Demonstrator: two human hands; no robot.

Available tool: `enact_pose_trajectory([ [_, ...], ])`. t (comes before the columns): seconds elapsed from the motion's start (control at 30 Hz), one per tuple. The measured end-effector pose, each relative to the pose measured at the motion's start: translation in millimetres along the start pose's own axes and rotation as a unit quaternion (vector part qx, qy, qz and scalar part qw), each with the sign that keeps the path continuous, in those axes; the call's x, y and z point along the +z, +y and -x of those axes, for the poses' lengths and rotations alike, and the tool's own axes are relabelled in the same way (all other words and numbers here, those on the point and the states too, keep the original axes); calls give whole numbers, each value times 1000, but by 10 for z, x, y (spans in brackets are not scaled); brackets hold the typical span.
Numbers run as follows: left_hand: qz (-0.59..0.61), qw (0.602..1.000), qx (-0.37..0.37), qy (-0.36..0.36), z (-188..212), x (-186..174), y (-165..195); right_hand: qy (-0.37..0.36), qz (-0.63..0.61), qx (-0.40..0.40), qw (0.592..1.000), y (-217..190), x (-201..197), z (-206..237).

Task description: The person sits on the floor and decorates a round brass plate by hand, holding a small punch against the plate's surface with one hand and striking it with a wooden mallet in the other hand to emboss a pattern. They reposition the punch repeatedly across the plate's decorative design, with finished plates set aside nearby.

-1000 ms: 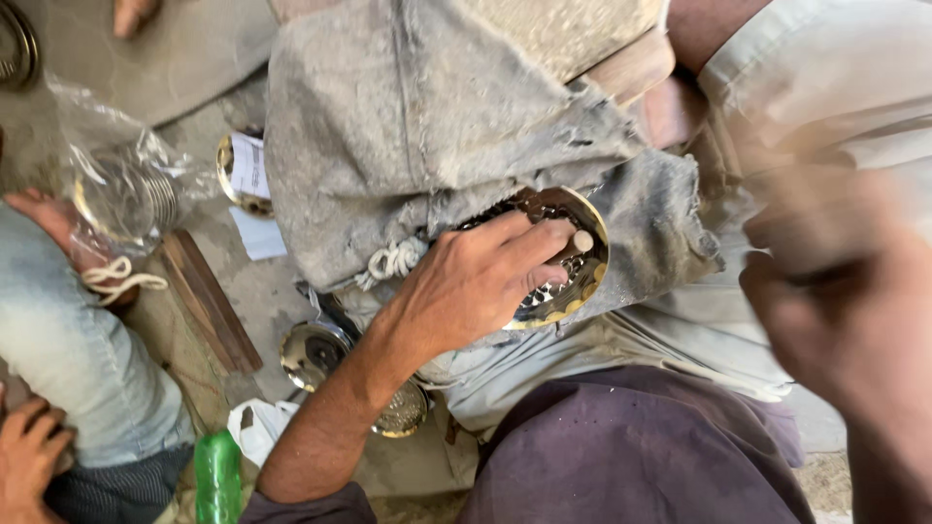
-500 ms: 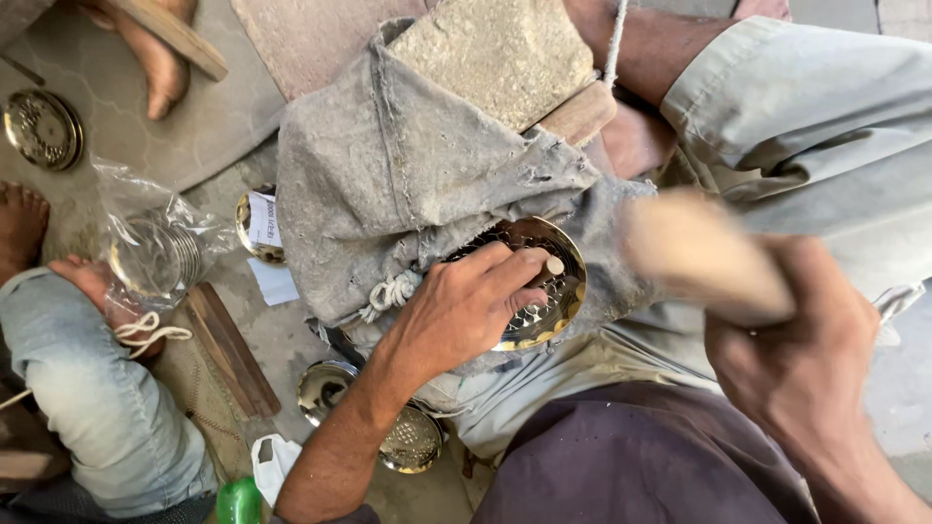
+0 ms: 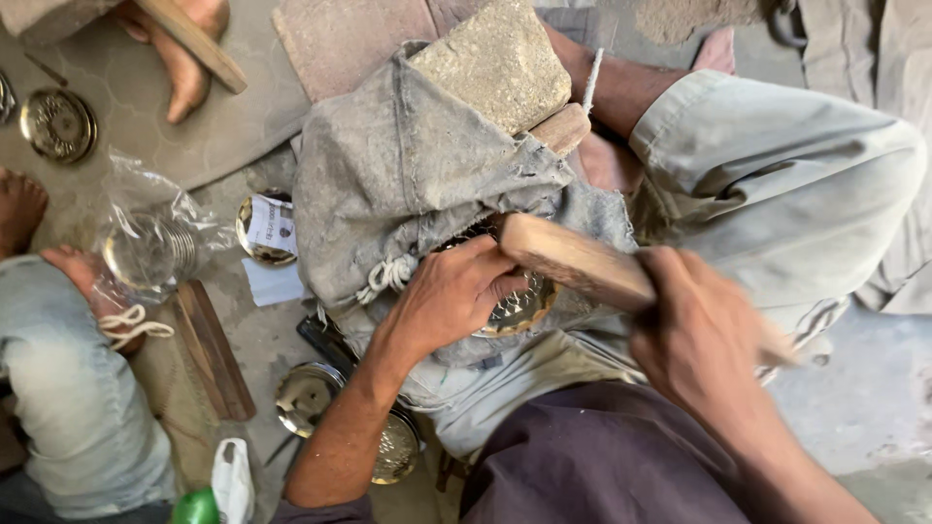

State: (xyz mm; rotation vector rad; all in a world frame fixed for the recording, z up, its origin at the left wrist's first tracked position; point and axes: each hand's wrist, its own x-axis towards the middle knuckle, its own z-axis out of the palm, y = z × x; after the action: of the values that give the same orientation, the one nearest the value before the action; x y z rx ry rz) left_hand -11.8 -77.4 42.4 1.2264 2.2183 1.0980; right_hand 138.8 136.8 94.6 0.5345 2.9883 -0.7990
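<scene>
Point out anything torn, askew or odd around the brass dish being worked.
The grey cloth under the brass dish is frayed and holed at its edge. The wooden mallet in the right hand is blurred. Nothing spilled.

You are working in soft, even daylight with no hard shadows. Your right hand [image 3: 701, 335] and the pale wooden mallet [image 3: 575, 262] it grips smear with motion blur, while your left hand [image 3: 454, 296] stays sharp. Dull glints sit on the round embossed brass plates [image 3: 58, 124] at the left.

the dusty stone floor [image 3: 243, 136] bears brass plates [image 3: 58, 124], a wooden stick [image 3: 214, 349] and a plastic bag [image 3: 155, 243].
</scene>
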Motion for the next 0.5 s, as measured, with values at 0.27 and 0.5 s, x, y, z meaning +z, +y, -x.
enact_pose_trajectory([
  [0.27,90,943,-101,304,255,527,434,32,-22,-53,998,-343,353,-628],
  [0.5,261,869,-201,369,293,373,521,-50,17,-97,994,-366,215,-905],
])
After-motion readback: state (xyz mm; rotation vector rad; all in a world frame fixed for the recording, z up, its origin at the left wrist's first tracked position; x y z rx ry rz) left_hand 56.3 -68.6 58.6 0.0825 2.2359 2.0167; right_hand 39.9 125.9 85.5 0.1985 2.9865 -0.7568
